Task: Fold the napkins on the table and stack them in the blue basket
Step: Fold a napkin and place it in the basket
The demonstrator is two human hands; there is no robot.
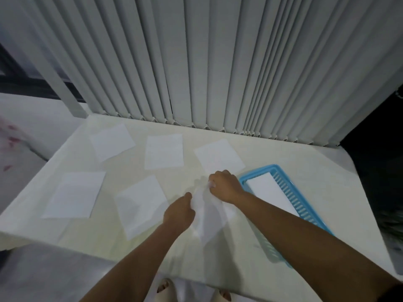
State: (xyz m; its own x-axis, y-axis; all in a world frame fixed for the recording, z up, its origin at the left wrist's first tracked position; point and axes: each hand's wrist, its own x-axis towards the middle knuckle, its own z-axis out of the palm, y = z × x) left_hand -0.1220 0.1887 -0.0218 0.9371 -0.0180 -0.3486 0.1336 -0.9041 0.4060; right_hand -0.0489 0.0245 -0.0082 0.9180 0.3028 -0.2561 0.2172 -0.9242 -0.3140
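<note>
Background: pale grey vertical blinds (pixel 218 62) hang down to the far edge of a cream-white table (pixel 98 234). Light is dim and the view is soft.

Napkins lying flat and unfolded on the table, five counted:
- far left napkin (pixel 111 141), turned at an angle
- far middle napkin (pixel 164 151), roughly square to the table edge
- far right napkin (pixel 219 156), its near corner just beside the right hand
- near left napkin (pixel 75 194)
- near middle napkin (pixel 141 205), just left of the left hand

All five lie apart from one another.

Held napkin (pixel 207 214): between the two hands, right of centre and near the front of the table. It is bunched at the top and hangs loose below (blurred, so fold lines cannot be read).

Left hand (pixel 180 211): fingers curled, pinching the left edge of the held napkin.

Right hand (pixel 224 185): fingers curled, pinching the upper end of the same napkin. It sits farther from the body than the left hand.

Blue basket (pixel 292 192): long, with slatted walls, on the right side of the table and set at an angle, just beyond the right forearm. Inside it lies a white folded stack (pixel 268 192), flat along its length. How many pieces are in it cannot be told.

Bottom edge of view: sandalled feet (pixel 165 286) on the floor below the table's front edge.
</note>
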